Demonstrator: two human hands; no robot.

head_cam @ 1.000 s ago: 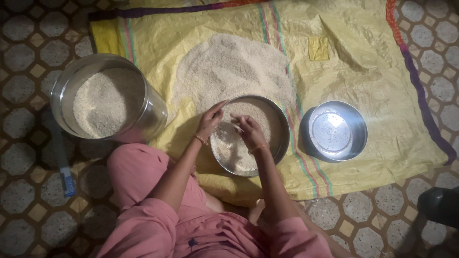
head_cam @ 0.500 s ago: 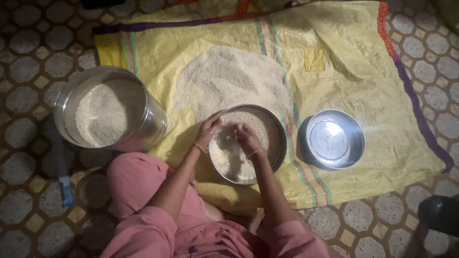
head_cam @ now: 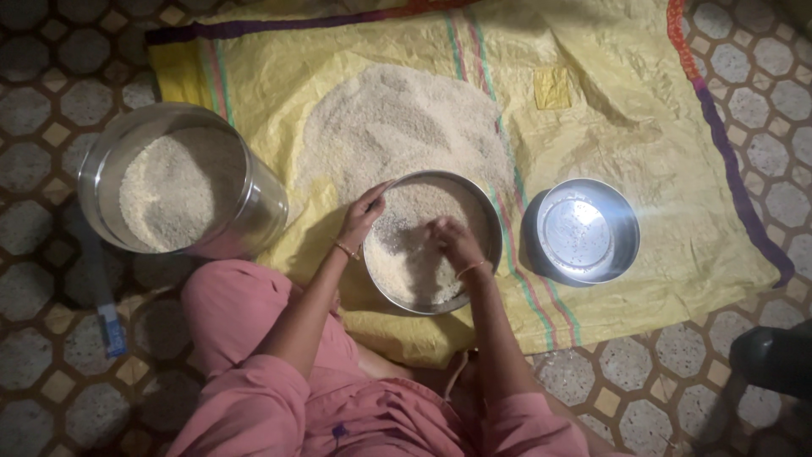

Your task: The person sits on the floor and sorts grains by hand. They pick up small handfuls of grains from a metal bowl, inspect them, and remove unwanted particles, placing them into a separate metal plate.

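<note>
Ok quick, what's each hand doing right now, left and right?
Left hand: gripping the rim of the round steel tray.
Right hand: fingers curled down into the grain in the tray; whether it holds any cannot be told.

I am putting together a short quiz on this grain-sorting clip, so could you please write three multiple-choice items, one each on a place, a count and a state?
1. Where does the left hand rest?
A. on the rim of the round metal tray
B. inside the tall steel container
C. on the bare floor

2. How many round metal vessels are in view?
A. one
B. three
C. five

3. What does the small steel bowl hold?
A. a heap of grain
B. almost nothing
C. water to the brim

Answers: 1 A, its fingers grip the tray's edge. 2 B, tray, bowl and large steel container. 3 B, its shiny bottom shows through.
</note>
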